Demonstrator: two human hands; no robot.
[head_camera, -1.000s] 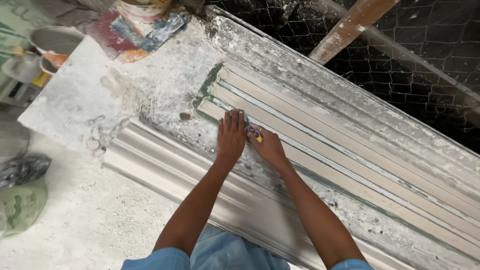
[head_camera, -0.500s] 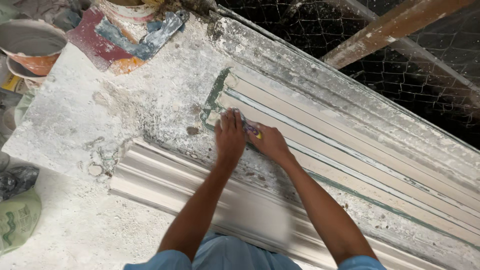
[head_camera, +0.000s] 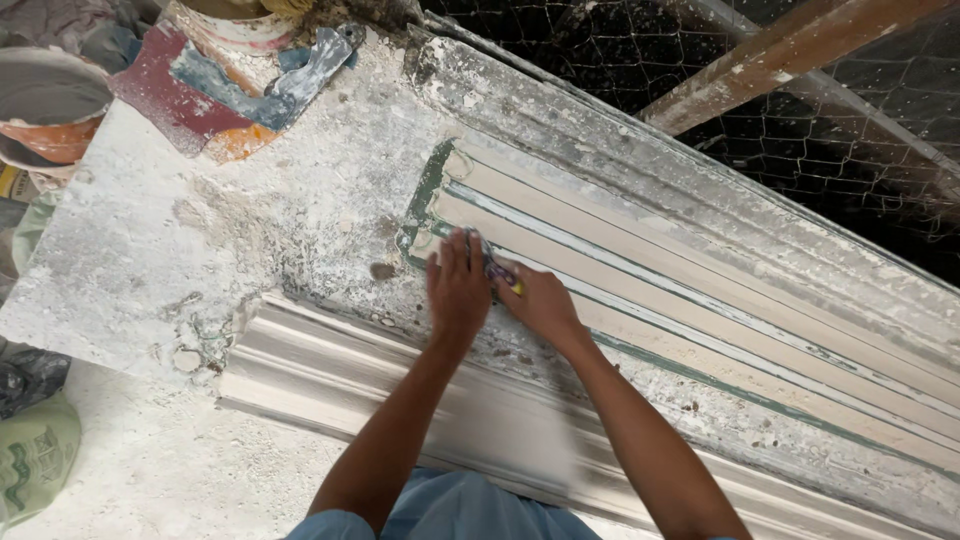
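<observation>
While our left hand (head_camera: 458, 290) presses flat, open, on the ribbed mould (head_camera: 700, 300) w/ the right hand (head_camera: 540, 300) gripping a small tool (head_camera: 500, 272), we're at its near end; smoothing looks mostly ahead.

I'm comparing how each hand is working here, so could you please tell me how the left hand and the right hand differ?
The left hand lies flat and open, fingers pointing up along the long ribbed mould; the right hand is curled shut.
The left hand holds nothing; the right hand's grip is on a small purple and yellow tool.
The left hand sits nearer the mould's end than the right.
Both press on the mould, side by side.
</observation>
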